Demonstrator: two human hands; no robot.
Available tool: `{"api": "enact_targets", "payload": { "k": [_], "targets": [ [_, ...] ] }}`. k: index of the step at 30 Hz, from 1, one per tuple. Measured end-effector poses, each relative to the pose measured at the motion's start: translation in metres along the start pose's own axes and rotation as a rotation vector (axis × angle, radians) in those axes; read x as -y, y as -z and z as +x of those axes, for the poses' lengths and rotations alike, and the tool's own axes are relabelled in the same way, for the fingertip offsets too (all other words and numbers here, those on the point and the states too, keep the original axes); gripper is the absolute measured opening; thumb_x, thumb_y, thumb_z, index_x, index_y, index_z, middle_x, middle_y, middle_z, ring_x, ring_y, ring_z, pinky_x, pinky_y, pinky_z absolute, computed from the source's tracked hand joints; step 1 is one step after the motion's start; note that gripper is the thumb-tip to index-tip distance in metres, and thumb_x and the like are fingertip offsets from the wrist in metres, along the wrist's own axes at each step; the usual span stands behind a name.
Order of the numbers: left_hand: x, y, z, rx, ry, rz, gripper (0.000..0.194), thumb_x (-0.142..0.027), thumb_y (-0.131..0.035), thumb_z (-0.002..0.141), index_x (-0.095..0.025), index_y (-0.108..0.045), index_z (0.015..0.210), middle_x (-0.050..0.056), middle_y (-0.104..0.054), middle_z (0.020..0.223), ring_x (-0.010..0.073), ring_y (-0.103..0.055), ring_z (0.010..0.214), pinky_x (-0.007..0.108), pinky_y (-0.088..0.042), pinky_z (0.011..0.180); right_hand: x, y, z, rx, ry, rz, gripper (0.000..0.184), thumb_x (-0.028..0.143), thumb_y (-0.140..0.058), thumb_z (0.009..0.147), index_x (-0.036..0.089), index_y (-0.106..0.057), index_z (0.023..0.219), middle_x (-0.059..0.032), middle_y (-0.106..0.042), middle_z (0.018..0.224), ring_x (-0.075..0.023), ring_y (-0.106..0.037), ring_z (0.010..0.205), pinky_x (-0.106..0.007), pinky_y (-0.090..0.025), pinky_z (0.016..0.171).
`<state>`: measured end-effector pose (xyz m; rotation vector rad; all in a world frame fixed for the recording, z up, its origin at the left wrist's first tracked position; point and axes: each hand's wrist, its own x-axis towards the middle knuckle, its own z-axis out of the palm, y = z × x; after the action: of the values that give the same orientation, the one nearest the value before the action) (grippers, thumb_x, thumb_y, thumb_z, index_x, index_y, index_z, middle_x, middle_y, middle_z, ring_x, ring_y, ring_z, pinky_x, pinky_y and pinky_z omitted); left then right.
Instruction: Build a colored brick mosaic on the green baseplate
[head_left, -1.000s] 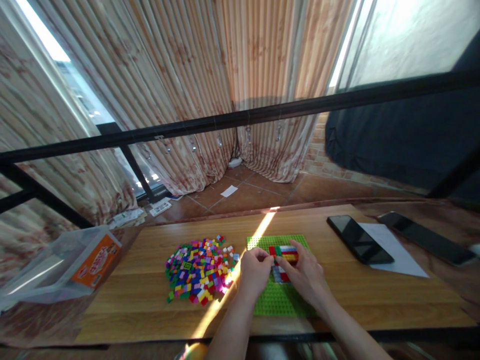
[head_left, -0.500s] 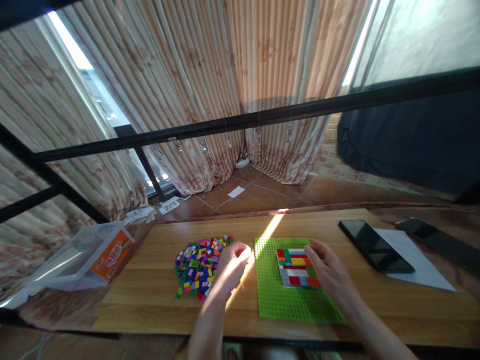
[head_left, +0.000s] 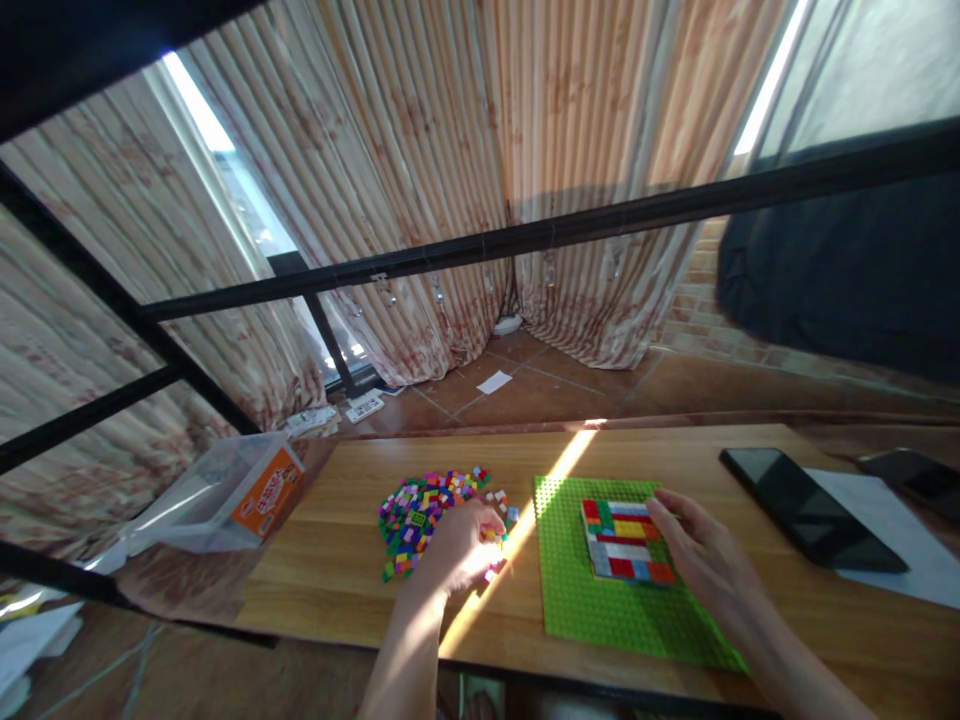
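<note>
Over the right edge of a pile of small coloured toy bricks (head_left: 409, 505), my left hand (head_left: 466, 545) reaches down with its fingers curled together. What lies between its fingertips is too small to make out. A green studded baseplate (head_left: 566, 610) lies to the right of the pile. On it sits a low rectangular build of toy bricks (head_left: 626, 540), in red, yellow, white, blue, green and orange. My right hand (head_left: 701, 545) is at its right side, thumb and forefinger closed at the upper right corner. The palm hides the fingers behind it.
A clear plastic box (head_left: 217, 490) with an orange label stands at the left. At the right, a black phone (head_left: 810, 510) lies partly on white paper (head_left: 915, 540), near another dark device (head_left: 915, 475). A dark rail (head_left: 480, 248) crosses beyond the wooden table (head_left: 322, 590).
My left hand has gone from above the gap beside the pile down to the bricks at its right edge. My right hand stays by the build. The whole view has shifted slightly.
</note>
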<state>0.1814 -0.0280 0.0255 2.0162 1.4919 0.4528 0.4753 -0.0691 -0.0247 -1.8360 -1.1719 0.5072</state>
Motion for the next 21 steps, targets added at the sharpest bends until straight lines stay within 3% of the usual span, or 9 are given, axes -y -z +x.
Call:
{"api": "enact_targets", "payload": {
  "k": [5,12,18,21],
  "targets": [
    [0.006,0.002,-0.001,-0.031,-0.060,0.073,0.027,-0.005,-0.052,0.062,-0.019,-0.069,0.078,0.003,-0.069,0.080,0.0164,-0.061,0.077,0.025,-0.044,0.072,0.002,0.002,-0.001,0.072,-0.078,0.068,0.059,0.056,-0.046,0.074,0.012,-0.061,0.110,-0.0152,-0.069,0.101,-0.0266,-0.066,0.085,-0.037,-0.051,0.071],
    [0.013,0.001,0.002,-0.050,-0.088,0.209,0.028,-0.005,-0.049,0.064,-0.019,-0.069,0.078,0.003,-0.068,0.081,0.0166,-0.059,0.079,0.024,-0.042,0.071,0.001,0.000,-0.001,0.075,-0.063,0.048,0.055,0.057,-0.048,0.072,0.014,-0.063,0.103,-0.0142,-0.069,0.100,-0.0264,-0.066,0.084,-0.038,-0.050,0.074],
    [0.000,-0.004,0.004,-0.025,0.037,0.336,0.021,-0.015,-0.061,0.058,-0.021,-0.068,0.078,0.005,-0.063,0.089,0.0179,-0.057,0.079,0.024,-0.039,0.066,0.001,-0.003,-0.004,0.090,-0.045,0.011,0.056,0.058,-0.047,0.074,0.014,-0.063,0.105,-0.0126,-0.070,0.093,-0.0256,-0.066,0.078,-0.037,-0.050,0.069],
    [-0.004,-0.004,0.002,-0.032,0.037,0.339,0.019,-0.017,-0.063,0.058,-0.021,-0.067,0.076,0.005,-0.062,0.091,0.0175,-0.056,0.080,0.025,-0.039,0.067,-0.003,-0.004,-0.004,0.082,-0.027,-0.005,0.055,0.058,-0.047,0.075,0.016,-0.064,0.105,-0.0125,-0.070,0.094,-0.0259,-0.066,0.080,-0.037,-0.050,0.070]
  ]
}}
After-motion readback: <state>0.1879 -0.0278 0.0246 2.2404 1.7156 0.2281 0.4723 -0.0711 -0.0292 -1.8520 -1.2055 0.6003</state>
